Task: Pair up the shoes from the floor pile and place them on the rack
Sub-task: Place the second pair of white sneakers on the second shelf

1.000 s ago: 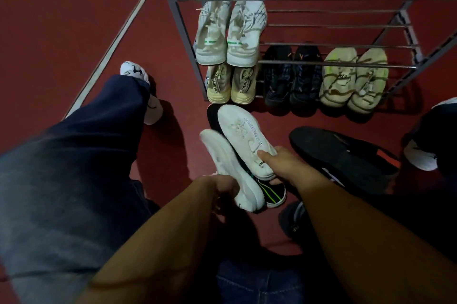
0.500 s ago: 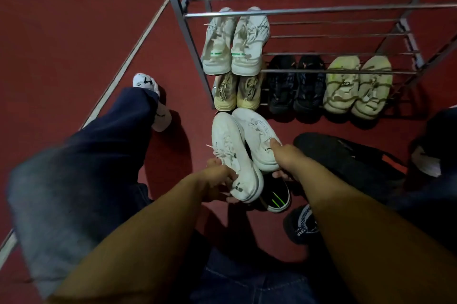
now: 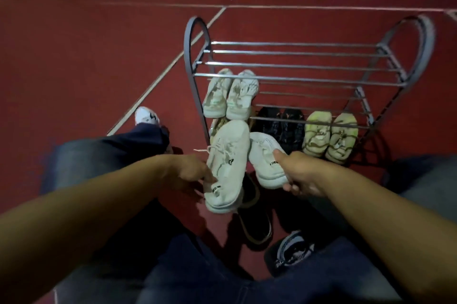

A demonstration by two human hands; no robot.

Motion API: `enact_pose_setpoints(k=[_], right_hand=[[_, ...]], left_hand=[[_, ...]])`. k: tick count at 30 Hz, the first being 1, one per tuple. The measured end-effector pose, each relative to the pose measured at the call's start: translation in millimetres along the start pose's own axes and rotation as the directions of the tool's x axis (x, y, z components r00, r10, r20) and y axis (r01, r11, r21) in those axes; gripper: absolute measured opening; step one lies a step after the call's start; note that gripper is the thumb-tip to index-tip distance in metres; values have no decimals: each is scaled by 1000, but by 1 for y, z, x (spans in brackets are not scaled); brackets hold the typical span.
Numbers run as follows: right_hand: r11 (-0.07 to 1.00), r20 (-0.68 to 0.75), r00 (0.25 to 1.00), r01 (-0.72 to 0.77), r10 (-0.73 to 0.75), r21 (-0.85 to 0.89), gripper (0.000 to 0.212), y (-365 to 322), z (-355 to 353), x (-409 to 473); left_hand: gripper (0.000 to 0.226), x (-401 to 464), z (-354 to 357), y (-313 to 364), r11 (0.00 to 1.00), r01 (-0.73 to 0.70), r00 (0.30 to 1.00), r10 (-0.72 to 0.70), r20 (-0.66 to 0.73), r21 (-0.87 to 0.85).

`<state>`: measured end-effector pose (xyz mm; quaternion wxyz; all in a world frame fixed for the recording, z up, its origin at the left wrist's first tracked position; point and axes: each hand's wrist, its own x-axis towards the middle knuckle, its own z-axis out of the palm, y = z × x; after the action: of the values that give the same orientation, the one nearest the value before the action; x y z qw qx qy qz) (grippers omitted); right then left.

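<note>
Both hands raised in front of the rack (image 3: 197, 96), each with one white shoe. Left hand (image 3: 191, 174) grips the left shoe (image 3: 228, 165) near its heel, fingers curled round the side; toe points up toward the rack, a lace end hangs loose to the left. Right hand (image 3: 303, 175) grips the right shoe (image 3: 265, 159) at the heel, thumb on top, fingers under the sole. The two shoes sit side by side, nearly touching at mid-length, held above the floor (image 3: 99, 56).

Rack, middle shelf, left end: white pair (image 3: 230, 96). Lower shelf: black pair (image 3: 282, 125) in the middle, yellow-green pair (image 3: 330, 135) to its right; something pale at the left end, mostly hidden behind the held shoes.

Floor below the hands: black shoe (image 3: 256, 227), and a black-and-white shoe (image 3: 291, 251) nearer the body. Person's own white shoe (image 3: 146, 117) at left, past a blue trouser leg (image 3: 106, 155).
</note>
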<state>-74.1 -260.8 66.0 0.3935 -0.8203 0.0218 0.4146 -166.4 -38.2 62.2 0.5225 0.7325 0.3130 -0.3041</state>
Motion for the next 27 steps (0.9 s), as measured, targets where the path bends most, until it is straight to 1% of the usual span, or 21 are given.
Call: enact_pose_setpoints(k=[1,5,7,9,10,12,14,16,18,20,21,22,23,25,26,27], right_hand=[[999,-11,1000,5,-5,42,61,0,-5,-5],[967,-71,997,15,3,254,62,-4,-24,-11],[918,-85,996,5,31,396,57,-8,-32,-9],[841,-104,990,-22,93,541,53,-12,-42,0],[804,-120,985,-31,127,594,53,-13,-47,7],[762,-160,972,-30,173,647,49,-17,-57,20],[752,-191,964,-14,184,659,44,-24,-68,37],[758,-208,962,0,178,652,44,-35,-84,57],[779,-228,959,12,170,627,46,-49,-104,81],[802,-250,955,23,158,597,48,-62,-123,108],[808,-243,958,24,149,589,47,-66,-131,121],[816,-228,964,19,139,577,43,-67,-135,129],[837,-201,970,-7,139,547,38,-67,-137,138],[900,-127,977,-102,171,423,26,-63,-132,153],[911,-111,976,-130,187,392,20,-62,-128,156],[907,-112,972,-146,205,394,16,-61,-127,160]], left_hand=[[8,-5,-3,11,1000,-20,1000,20,-21,13],[15,-8,0,63,998,-66,998,66,-20,11],[15,0,5,85,997,-79,997,80,-16,20],[8,16,13,105,995,-95,994,96,-53,24],[7,27,16,115,993,-114,990,115,-82,25],[8,48,23,129,989,-147,984,146,-106,0],[8,70,27,144,987,-154,983,148,-112,-49],[12,94,27,161,983,-164,978,150,-143,-88],[11,118,22,177,975,-209,963,192,-190,-76],[17,146,15,191,961,-267,938,244,-246,-66],[20,157,12,197,954,-292,925,262,-275,-71],[22,164,8,203,949,-307,920,278,-276,-66],[23,173,6,207,945,-318,923,289,-254,-78],[15,182,7,209,942,-323,935,303,-183,-92],[15,188,12,206,952,-296,950,285,-125,-80],[21,195,16,200,964,-266,961,264,-82,-16]])
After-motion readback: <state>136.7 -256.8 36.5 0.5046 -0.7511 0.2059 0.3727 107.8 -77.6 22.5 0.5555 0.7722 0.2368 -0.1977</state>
